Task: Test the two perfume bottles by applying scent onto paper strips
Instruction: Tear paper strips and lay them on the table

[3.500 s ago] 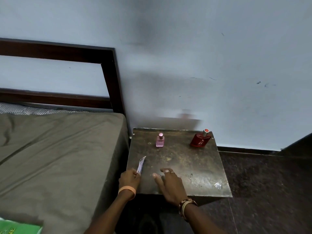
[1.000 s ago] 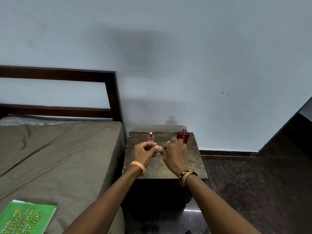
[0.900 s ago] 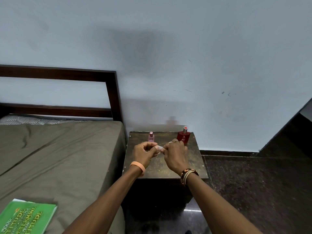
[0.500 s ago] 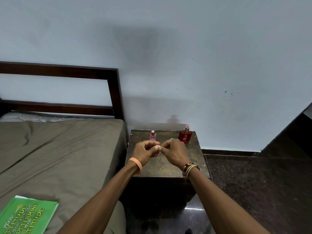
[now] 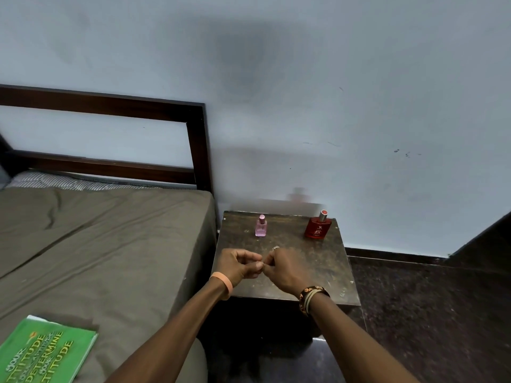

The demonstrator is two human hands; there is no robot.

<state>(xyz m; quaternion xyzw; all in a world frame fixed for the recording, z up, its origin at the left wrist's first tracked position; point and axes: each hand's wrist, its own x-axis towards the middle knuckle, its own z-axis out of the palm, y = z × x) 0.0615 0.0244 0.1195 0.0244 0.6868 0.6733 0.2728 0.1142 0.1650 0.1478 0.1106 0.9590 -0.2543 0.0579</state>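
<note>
Paper, thin and limp, is probably what both grips pinch. The left hand [image 5: 237,264] and right hand [image 5: 284,268] meet fingertip to fingertip above the near half of the counter [image 5: 318,261], though the paper strips are too small to make out. They would bend easily, so hold one by an end. Farther back stand the pink bottle [image 5: 261,228] and the red bottle [image 5: 317,228], well apart. Both look like smooth, breakable glass, best taken round the body.

One pink bottle [image 5: 261,228], one red bottle [image 5: 317,229], one table [image 5: 318,261], one bed [image 5: 110,244], one green book [image 5: 47,352].
</note>
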